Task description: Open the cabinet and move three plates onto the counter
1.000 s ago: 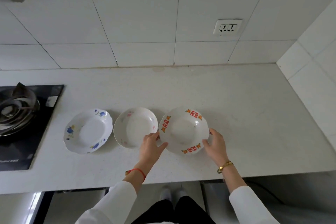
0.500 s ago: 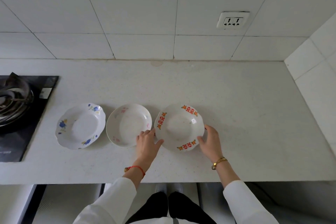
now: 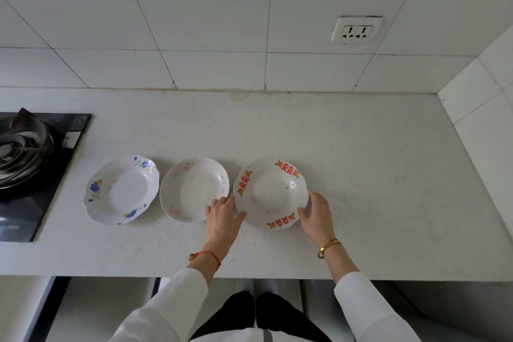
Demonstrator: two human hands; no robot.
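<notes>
3 plates on the counter (image 3: 361,175)

The red-patterned plate (image 3: 270,193) has settled flat beside the pink plate (image 3: 194,189) and blue scalloped plate (image 3: 122,189), so the move looks finished. The left hand (image 3: 223,216) and right hand (image 3: 315,212) rest loosely open against its glossy rim, gripping nothing.

Three plates (image 3: 270,193) lie in a row on the counter (image 3: 361,175), right of the stove (image 3: 30,164).
</notes>
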